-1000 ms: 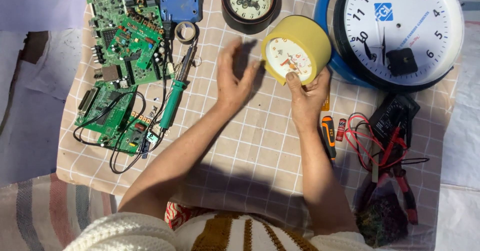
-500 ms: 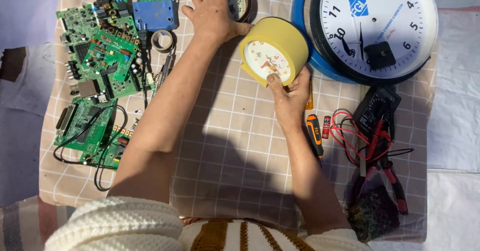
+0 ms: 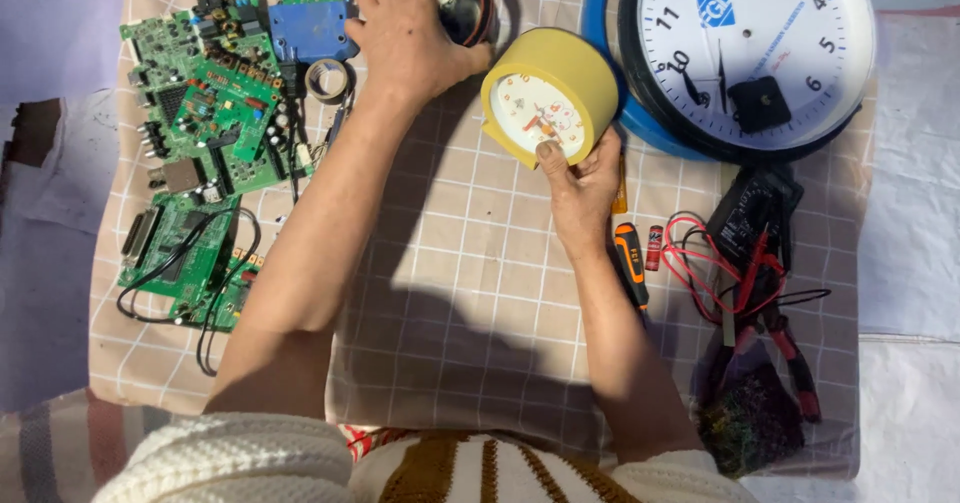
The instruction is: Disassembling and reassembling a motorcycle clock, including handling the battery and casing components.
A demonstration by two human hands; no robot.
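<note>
My right hand (image 3: 580, 178) grips the lower rim of a small yellow alarm clock (image 3: 550, 93), tilted with its white face toward me, thumb on the face edge. My left hand (image 3: 405, 28) reaches to the far edge of the cloth and lies over a small dark round clock (image 3: 465, 3), fingers curled on its rim. Most of that dark clock is hidden under the hand.
Green circuit boards (image 3: 215, 113) with black wires lie left, beside a tape roll (image 3: 327, 80). A large white wall clock (image 3: 750, 48) on a blue ring sits top right. An orange-handled screwdriver (image 3: 631, 263), a multimeter (image 3: 750, 218) with red leads and pliers (image 3: 790, 363) lie right on the checked cloth (image 3: 470, 303).
My left hand left the yellow clock and moved up to the dark round clock, closing on it. My right hand stayed on the yellow clock. The view shifted slightly.
</note>
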